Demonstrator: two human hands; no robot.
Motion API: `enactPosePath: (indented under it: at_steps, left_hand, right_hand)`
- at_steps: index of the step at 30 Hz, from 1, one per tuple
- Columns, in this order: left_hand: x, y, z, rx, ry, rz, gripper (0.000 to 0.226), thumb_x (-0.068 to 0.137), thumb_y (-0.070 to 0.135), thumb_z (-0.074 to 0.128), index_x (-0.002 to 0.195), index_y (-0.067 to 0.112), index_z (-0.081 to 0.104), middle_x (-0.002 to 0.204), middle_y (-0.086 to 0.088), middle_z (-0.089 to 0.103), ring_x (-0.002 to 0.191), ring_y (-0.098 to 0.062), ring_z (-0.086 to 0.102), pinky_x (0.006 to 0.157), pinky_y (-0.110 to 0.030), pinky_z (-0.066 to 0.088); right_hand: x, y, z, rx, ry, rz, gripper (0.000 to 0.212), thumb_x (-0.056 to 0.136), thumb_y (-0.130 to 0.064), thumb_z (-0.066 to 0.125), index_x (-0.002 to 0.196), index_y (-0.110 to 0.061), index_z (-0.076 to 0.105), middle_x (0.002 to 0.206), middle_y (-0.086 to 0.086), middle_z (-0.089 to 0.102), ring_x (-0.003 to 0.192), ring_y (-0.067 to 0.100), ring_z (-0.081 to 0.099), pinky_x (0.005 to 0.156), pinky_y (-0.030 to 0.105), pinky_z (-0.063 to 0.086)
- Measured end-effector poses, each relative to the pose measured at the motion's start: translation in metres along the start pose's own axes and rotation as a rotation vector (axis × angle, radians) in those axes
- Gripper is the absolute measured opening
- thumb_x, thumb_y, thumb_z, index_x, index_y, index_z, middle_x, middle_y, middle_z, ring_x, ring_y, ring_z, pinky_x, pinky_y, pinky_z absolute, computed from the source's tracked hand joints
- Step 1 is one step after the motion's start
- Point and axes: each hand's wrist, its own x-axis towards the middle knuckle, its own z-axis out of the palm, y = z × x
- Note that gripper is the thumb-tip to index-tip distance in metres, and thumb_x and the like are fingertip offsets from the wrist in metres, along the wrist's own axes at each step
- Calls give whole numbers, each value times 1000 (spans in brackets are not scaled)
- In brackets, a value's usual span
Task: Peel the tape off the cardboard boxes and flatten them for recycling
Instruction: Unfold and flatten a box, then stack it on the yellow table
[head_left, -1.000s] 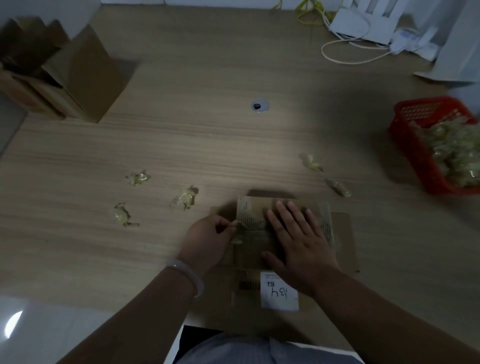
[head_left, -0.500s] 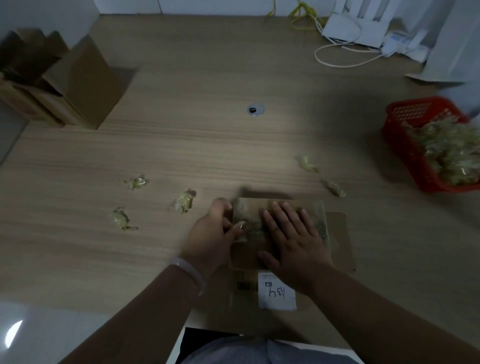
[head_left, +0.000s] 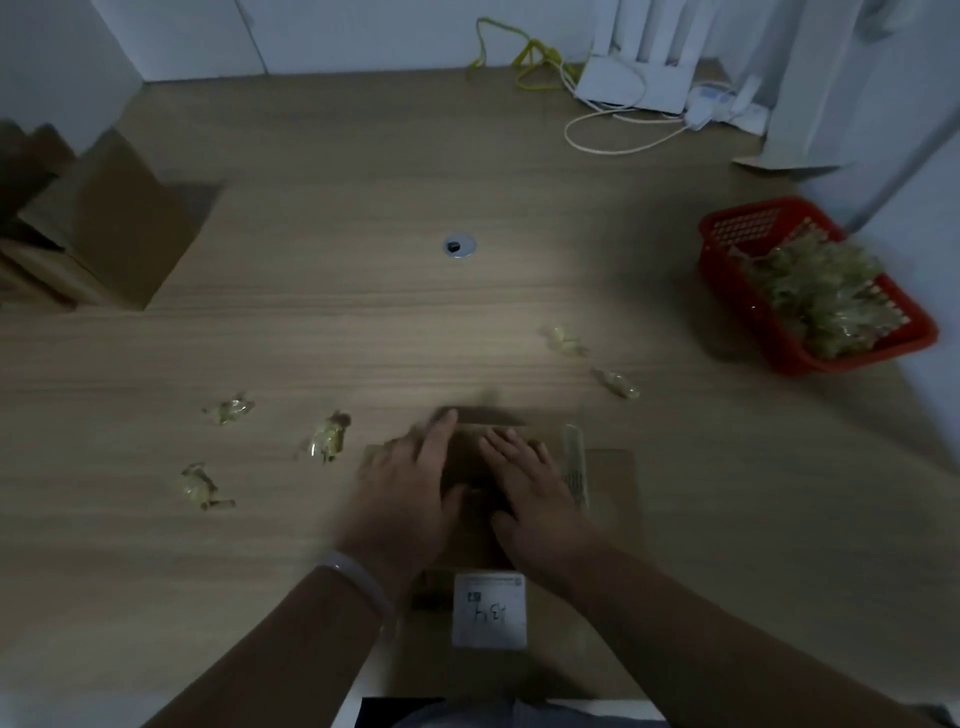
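Reaching farther than a second ago, the left grip (head_left: 410, 483) lies blurred over the far left edge of the cardboard box (head_left: 608, 483); whether it pinches tape I cannot tell. The right grip (head_left: 535, 493), fingers flat, pins the box to the near desk (head_left: 363, 312), likely steadying it.

One wide-angle head-worn camera looks forward and steeply down at the pale wood-grain counter (head_left: 363, 322), close above its near edge, reaching the white back wall (head_left: 363, 36).
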Motion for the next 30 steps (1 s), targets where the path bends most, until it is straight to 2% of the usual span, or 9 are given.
enactPosePath:
  at_steps: [3,5,7,11,14,19,21,24,30]
  left_hand:
    - [10,8,2,146,-21,128,72,85,59,45,148,30,26,153,-4,26,137,-25,27,112,-41,24]
    - [13,14,7,171,-67,215,74,85,65,42,149,32,23,158,-3,16,143,-25,17,114,-41,16]
    - [16,16,14,179,-120,231,77,84,70,39,150,37,15,160,1,6,145,-23,7,117,-42,10]
    - [17,12,18,163,-126,214,78,83,71,41,149,43,10,160,4,2,145,-23,6,116,-42,14]
    - [17,11,19,188,-111,220,77,83,71,40,149,44,10,161,5,1,145,-22,8,116,-39,17]
    - [19,14,18,181,-108,219,78,82,71,43,149,43,14,161,4,5,146,-22,8,115,-37,16]
    - [19,15,17,173,-116,210,78,83,71,44,149,43,12,161,4,3,146,-22,6,115,-37,16]
    - [19,16,15,170,-122,204,78,83,70,44,149,43,12,161,4,3,146,-21,6,116,-37,15]
    - [19,18,13,126,-130,186,77,82,69,47,149,42,17,160,5,5,146,-21,7,116,-35,15]
  right_hand:
    - [-6,4,-16,336,164,78,61,87,-2,46,144,-27,40,148,-8,40,136,0,27,114,12,12]
    - [-7,14,-26,318,342,158,54,89,-1,45,136,-28,51,138,-8,50,125,6,44,109,19,31]
    - [0,29,-35,235,427,302,44,93,-6,46,133,-23,54,135,-3,53,122,13,49,107,23,34]
    - [21,62,-52,462,214,631,26,99,-25,46,110,-12,67,108,9,64,110,29,58,91,32,43]
    - [29,71,-59,549,108,694,23,96,-33,53,99,-16,69,108,12,67,103,28,61,92,35,46]
    - [35,75,-67,653,81,702,19,89,-27,66,101,-13,69,110,16,68,105,31,63,98,46,48]
    - [33,78,-69,548,115,623,20,89,-28,66,99,-12,71,104,13,70,99,27,65,92,41,51]
    - [25,75,-70,243,214,526,19,90,-29,61,83,-14,70,82,2,67,76,14,58,60,25,39]
    - [1,75,-59,248,317,413,16,93,-24,57,77,-24,57,72,-6,55,72,13,51,63,24,33]
